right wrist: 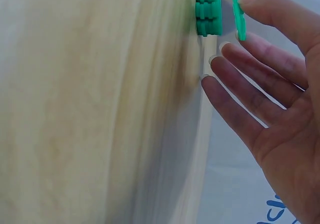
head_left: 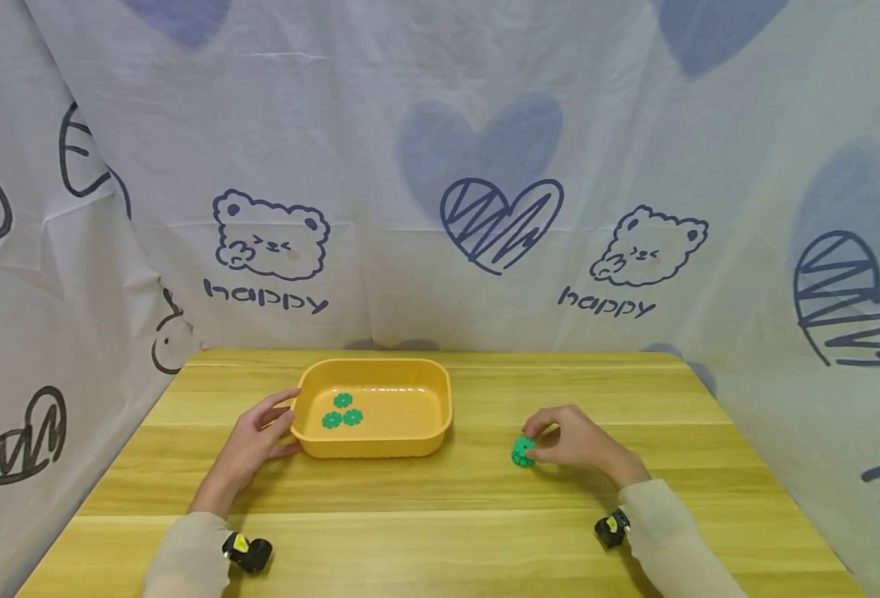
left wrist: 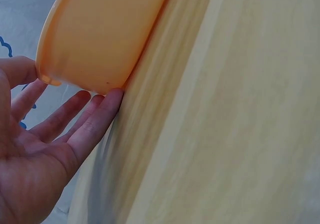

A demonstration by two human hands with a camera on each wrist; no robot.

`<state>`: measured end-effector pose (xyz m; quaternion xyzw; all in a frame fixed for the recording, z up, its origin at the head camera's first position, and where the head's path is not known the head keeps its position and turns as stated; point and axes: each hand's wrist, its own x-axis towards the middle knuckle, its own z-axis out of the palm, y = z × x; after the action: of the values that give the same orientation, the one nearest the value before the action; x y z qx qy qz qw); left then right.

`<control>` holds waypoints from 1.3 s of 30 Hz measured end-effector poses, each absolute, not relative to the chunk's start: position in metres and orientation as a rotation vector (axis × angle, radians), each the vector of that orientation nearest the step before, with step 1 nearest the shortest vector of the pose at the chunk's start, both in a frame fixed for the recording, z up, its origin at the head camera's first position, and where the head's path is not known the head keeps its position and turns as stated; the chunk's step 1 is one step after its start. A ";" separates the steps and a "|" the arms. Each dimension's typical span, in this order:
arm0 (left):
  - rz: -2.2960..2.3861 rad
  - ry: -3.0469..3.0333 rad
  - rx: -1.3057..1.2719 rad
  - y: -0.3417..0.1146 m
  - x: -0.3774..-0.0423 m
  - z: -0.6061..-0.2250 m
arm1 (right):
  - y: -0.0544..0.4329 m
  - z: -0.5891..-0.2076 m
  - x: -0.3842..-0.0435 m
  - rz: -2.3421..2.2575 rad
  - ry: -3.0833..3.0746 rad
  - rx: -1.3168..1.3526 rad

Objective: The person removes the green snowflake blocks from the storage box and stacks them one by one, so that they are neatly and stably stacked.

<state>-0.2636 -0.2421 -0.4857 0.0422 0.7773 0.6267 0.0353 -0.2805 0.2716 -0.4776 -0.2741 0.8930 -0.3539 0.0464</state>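
Left hand (head_left: pixel 258 432), spread, touches one tray (head_left: pixel 402 409) holding three discs (head_left: pixel 353 417); right hand (head_left: pixel 577 438) pinches one green disc (right wrist: pixel 239 18).

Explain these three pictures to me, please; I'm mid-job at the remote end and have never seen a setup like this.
There is no robot here: you are seeing a person's bare hands, the left hand and the right hand. The wide picture comes from a camera on the person's head, looking forward and down. The other two come from the wrist cameras, one per arm, so the table looks tipped sideways in them.

On the table sit a yellow tray and, to its right, a small stack of green pieces. Three flower-shaped green pieces lie inside the tray.

The left hand touches the tray's left end. The right hand pinches one green piece; its wrist picture shows a gap between that piece and the stack.
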 end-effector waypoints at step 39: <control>1.893 2.396 0.101 -0.242 -0.263 -0.485 | 0.269 -0.480 -0.279 -0.951 2.799 -0.842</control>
<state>-0.2632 -0.2415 -0.4849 0.0329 0.7835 0.6190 0.0429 -0.2794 0.2688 -0.4799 -0.2738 0.9101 -0.3093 0.0337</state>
